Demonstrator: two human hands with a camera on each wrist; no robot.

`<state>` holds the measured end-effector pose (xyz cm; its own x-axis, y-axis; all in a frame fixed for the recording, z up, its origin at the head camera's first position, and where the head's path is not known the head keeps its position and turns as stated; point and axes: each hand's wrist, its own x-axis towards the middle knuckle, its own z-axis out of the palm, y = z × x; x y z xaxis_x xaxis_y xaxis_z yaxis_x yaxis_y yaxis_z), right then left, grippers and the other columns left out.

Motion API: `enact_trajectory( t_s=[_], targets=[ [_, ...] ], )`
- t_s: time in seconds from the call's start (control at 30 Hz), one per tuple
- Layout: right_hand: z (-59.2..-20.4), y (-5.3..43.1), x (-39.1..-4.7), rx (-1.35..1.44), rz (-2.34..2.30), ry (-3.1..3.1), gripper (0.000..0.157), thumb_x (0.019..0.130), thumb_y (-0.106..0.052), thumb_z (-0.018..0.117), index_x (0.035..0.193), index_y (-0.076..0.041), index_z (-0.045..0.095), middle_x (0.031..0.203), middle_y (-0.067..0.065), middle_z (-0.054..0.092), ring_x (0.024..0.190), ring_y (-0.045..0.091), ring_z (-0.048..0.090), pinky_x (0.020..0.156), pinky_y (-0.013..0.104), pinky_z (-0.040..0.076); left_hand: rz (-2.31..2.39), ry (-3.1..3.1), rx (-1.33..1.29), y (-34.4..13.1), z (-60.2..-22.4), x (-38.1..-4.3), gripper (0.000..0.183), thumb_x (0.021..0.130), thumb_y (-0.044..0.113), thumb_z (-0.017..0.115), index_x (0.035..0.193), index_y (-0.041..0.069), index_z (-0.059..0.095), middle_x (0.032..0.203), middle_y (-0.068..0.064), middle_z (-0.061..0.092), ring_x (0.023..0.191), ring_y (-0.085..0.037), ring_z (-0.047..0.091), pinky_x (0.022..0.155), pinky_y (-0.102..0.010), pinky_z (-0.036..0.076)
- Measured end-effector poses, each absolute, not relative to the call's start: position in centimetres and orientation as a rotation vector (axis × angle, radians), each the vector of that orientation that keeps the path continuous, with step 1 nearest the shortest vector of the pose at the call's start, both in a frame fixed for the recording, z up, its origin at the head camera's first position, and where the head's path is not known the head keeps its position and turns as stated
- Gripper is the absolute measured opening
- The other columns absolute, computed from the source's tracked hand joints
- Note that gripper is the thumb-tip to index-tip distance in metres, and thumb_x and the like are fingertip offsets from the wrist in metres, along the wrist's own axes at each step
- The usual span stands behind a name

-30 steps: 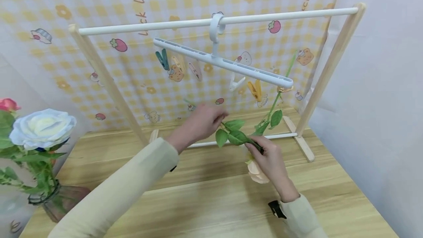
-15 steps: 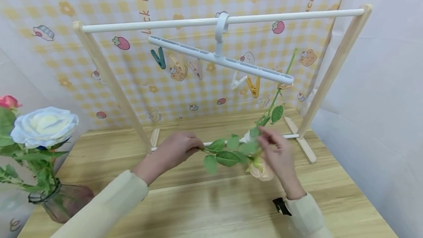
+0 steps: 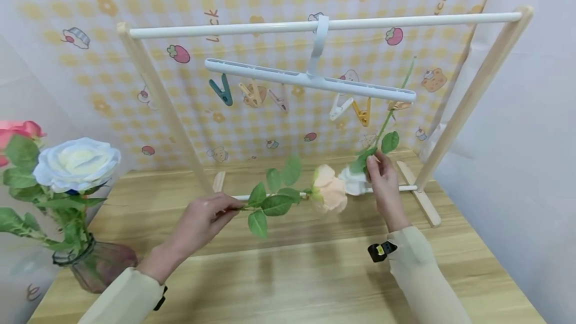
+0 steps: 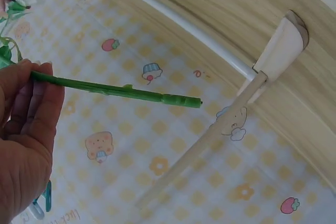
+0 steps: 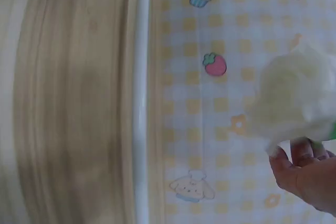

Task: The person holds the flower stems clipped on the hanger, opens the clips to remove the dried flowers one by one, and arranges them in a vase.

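Note:
In the head view my left hand pinches the stem of a peach artificial rose, held sideways with its bloom to the right. The bare green stem end sticks out past my fingers in the left wrist view. A white artificial rose hangs bloom down from a clothespin at the right end of a pale blue hanger. My right hand grips this rose by its stem and leaves, just above the bloom. The right wrist view has the fingers right below the white petals.
Several clothespins, including a teal clothespin and a yellow clothespin, hang under the hanger. It hooks over the white bar of a wooden-legged rack. A glass vase with a pale blue rose stands at the left.
My left hand has drawn the peach rose to the left and turned it level. My right hand has let go of the peach rose and moved up to the white rose.

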<state>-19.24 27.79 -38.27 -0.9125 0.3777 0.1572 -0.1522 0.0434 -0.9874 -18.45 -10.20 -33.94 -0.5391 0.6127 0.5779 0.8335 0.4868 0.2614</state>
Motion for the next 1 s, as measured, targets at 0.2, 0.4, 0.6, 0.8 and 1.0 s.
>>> enact_trajectory(
  t_s=[0.2,0.4,0.6,0.8,1.0],
  targets=[
    [-37.8,26.3,-19.8,-0.274,1.876,-1.950,0.039,0.099,-0.020,0.048,0.126,0.007,0.051,0.083,-0.012,0.054,0.073,0.000,0.046,0.063,0.010,0.040,-0.807,-2.342,-1.092,-10.7,-33.4,-18.4,0.023,0.073,-0.010,0.073,0.090,0.005,0.072,0.087,-0.003,0.071,0.069,-0.011,0.066,0.058,-0.014,0.052],
    [-37.8,25.7,-19.1,-0.292,1.874,-1.915,0.037,0.098,-0.018,0.050,0.126,0.007,0.053,0.074,-0.016,0.053,0.067,0.000,0.043,0.056,0.012,0.036,-0.841,-2.373,-1.009,-11.6,-33.6,-18.0,0.023,0.073,-0.009,0.073,0.090,0.006,0.073,0.086,-0.001,0.070,0.069,-0.011,0.066,0.058,-0.015,0.052],
    [-37.9,25.3,-18.7,-0.331,1.865,-1.819,0.026,0.096,-0.013,0.053,0.115,0.005,0.059,0.066,-0.013,0.050,0.062,0.001,0.041,0.054,0.012,0.035,-0.834,-2.322,-0.936,-13.8,-33.4,-17.0,0.027,0.071,-0.013,0.073,0.090,0.004,0.072,0.085,-0.002,0.070,0.070,-0.009,0.065,0.058,-0.013,0.051],
    [-38.1,25.4,-18.0,-0.316,1.897,-1.711,0.012,0.093,-0.009,0.056,0.090,-0.015,0.065,0.066,-0.012,0.054,0.063,0.000,0.045,0.057,0.011,0.039,-0.837,-2.355,-0.767,-16.5,-32.5,-15.6,0.029,0.073,-0.013,0.071,0.095,0.006,0.071,0.088,-0.003,0.070,0.077,0.000,0.062,0.059,-0.010,0.050],
    [-38.8,24.5,-18.0,-0.324,1.918,-1.666,0.024,0.093,-0.007,0.056,0.080,-0.023,0.068,0.064,-0.011,0.057,0.059,0.000,0.047,0.055,0.010,0.040,-0.811,-2.274,-0.545,-20.0,-32.1,-14.8,0.020,0.076,-0.009,0.071,0.093,0.001,0.071,0.087,-0.012,0.071,0.081,0.014,0.055,0.063,-0.001,0.044]
  ],
)
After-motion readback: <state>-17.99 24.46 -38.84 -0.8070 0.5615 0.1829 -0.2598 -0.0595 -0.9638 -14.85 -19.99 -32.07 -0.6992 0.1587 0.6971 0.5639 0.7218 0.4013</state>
